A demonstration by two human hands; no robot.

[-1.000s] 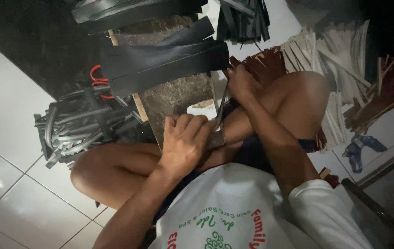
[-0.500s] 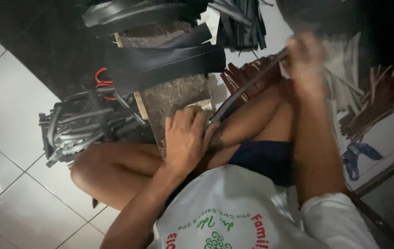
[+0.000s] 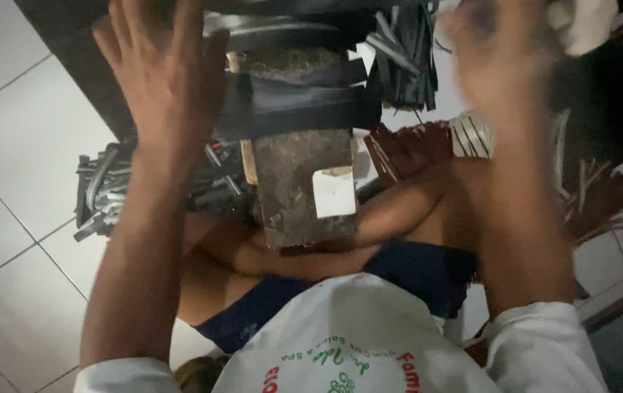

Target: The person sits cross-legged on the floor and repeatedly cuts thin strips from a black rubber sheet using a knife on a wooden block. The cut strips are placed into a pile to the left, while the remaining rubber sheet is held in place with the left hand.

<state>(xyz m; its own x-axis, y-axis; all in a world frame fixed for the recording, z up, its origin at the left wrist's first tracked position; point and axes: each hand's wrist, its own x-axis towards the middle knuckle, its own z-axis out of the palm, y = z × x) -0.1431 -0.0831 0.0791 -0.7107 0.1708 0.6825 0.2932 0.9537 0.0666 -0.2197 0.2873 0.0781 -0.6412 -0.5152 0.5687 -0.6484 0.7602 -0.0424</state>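
Both hands are up with nothing in them: the left hand (image 3: pixel 162 73) spread flat, the right hand (image 3: pixel 497 62) blurry. Below, the rough brown wooden block (image 3: pixel 300 185) lies bare; black rubber strips (image 3: pixel 289 105) cross its far end.

White floor tiles (image 3: pixel 13 167) spread at my left. Reddish-brown strips (image 3: pixel 406 149) fan beside my knee, and a grey frame (image 3: pixel 621 306) crosses the lower right corner.

We note white short-sleeved shirt (image 3: pixel 369 327), green and red print at chest, six o'clock. Dark blue shorts (image 3: pixel 428 273) above it toward centre. Bare forearms, bare knees. Left hand (image 3: pixel 162 73) eleven o'clock; right hand (image 3: pixel 501 65) one o'clock, blurred.
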